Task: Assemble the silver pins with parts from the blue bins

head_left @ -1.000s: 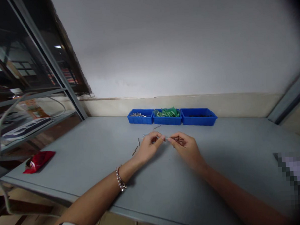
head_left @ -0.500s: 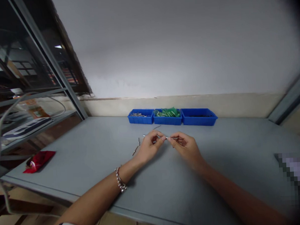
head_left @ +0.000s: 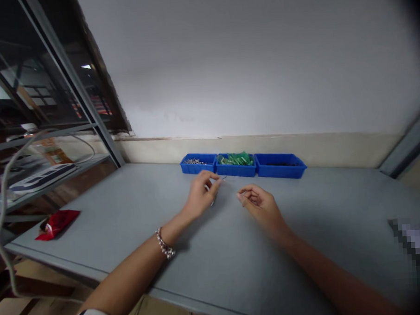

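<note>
My left hand (head_left: 202, 194) reaches forward over the table, thumb and index finger closed together at a thin dark rod (head_left: 224, 177). Only the rod's far end shows beyond the fingertips. A small shiny metal piece (head_left: 213, 202) peeks out beneath this hand, which hides the table behind it. My right hand (head_left: 258, 201) hovers to the right, apart from the left, its thumb and fingertips pinched together. Whatever those fingers hold, if anything, is too small to make out.
Along the wall stand three blue bins: one with metal pins (head_left: 196, 162), one with green pieces (head_left: 236, 159), one with dark small parts (head_left: 281, 164). A red packet (head_left: 58, 224) lies at the table's left. A white cable (head_left: 3, 203) hangs beyond the left edge.
My hands have parted; a thin metal piece was between them before. The left hand has moved forward and left to the rod, while the right has stayed nearly in place.
</note>
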Demonstrator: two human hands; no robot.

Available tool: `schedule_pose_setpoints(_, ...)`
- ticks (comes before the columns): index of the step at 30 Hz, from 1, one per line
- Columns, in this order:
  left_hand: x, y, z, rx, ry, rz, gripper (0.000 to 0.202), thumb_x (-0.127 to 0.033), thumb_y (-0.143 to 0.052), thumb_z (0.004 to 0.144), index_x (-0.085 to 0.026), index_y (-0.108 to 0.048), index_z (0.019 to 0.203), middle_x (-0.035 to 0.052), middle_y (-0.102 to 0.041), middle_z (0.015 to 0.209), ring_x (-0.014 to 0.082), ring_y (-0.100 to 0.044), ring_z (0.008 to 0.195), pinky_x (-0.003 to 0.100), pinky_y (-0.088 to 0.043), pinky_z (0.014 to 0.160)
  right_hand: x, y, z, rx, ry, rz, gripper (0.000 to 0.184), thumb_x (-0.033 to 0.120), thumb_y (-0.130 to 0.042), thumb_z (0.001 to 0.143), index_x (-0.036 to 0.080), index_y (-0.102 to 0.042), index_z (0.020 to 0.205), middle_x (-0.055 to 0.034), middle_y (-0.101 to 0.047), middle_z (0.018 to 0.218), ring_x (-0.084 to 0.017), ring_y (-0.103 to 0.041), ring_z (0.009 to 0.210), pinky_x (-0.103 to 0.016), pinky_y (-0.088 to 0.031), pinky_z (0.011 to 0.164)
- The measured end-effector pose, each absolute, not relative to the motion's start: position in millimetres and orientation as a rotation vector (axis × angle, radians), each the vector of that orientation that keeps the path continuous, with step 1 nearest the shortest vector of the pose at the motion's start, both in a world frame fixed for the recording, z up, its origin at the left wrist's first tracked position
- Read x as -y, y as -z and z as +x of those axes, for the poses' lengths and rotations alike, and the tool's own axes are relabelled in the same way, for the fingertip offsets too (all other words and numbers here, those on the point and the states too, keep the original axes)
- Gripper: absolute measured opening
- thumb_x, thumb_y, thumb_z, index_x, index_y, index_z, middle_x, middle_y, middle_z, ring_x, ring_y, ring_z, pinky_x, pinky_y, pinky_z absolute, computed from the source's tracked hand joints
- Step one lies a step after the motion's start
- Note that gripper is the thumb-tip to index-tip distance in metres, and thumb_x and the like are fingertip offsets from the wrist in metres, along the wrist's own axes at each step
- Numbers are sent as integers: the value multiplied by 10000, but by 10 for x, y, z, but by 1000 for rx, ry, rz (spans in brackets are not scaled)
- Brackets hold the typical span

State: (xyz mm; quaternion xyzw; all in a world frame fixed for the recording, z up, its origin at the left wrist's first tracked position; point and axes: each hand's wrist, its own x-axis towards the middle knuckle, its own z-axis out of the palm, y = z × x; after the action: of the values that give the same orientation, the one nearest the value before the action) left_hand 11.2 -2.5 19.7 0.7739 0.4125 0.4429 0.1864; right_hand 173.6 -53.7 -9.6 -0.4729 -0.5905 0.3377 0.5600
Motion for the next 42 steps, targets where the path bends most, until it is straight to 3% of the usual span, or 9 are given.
schedule_pose_setpoints(3,-299,-411,-59,-1475,-1219,2505,186,-269,-435,818,-158,-571,879,57,-523,906,121,-492,712,250,-388,692,537,101,1727,1414,-783,-1143,169,328,-516,735,169,-523,793,39,-413,576,-94,-419,519,-219,-341,478)
schedule_pose_setpoints(8,-797,-641,-129,-2015,-531,2753,241,-206,-371,835,-169,-580,948,96,-491,1008,194,-532,826,287,-392,667,574,98,1698,1509,-754,-1140,173,331,-472,768,175,-526,819,37,-407,578,-91,-401,503,-213,-326,469)
schedule_pose_setpoints(14,-1038,-581,-40,-2016,-130,2801,250,-70,-392,774,-111,-617,874,151,-528,943,248,-555,862,314,-397,684,596,85,1706,1547,-729,-1170,177,329,-437,791,177,-519,832,34,-407,583,-93,-402,507,-215,-332,479)
schedule_pose_setpoints(20,-1047,-491,-58,-2008,-131,2762,227,-125,-415,788,-126,-617,890,145,-541,933,226,-562,830,302,-393,691,614,59,1702,1569,-691,-1186,183,333,-422,800,179,-517,828,29,-429,583,-98,-420,518,-218,-347,497)
schedule_pose_setpoints(24,-899,-408,-134,-1822,-414,2771,245,-182,-422,796,-179,-582,981,105,-530,992,186,-539,852,276,-384,713,602,59,1712,1578,-657,-1193,193,343,-413,805,179,-514,824,25,-444,580,-105,-437,527,-221,-351,504)
schedule_pose_setpoints(29,-729,-161,-338,-1314,-405,2641,136,-157,-538,684,-164,-638,775,54,-615,813,164,-528,774,241,-371,685,594,61,1722,1603,-636,-1215,200,341,-396,813,179,-510,796,24,-446,574,-110,-446,539,-224,-356,521)
schedule_pose_setpoints(34,-692,29,-421,-1204,-350,2473,107,-201,-576,630,-170,-638,712,14,-618,702,130,-498,632,219,-355,603,588,89,1728,1616,-614,-1202,220,351,-393,813,179,-514,748,25,-445,561,-108,-442,529,-220,-354,512)
schedule_pose_setpoints(42,-674,92,-399,-1216,-496,2433,78,-198,-540,663,-164,-609,673,19,-601,636,120,-472,573,228,-344,569,570,90,1730,1628,-624,-1216,218,327,-394,811,178,-532,732,24,-442,548,-111,-442,527,-228,-355,518)
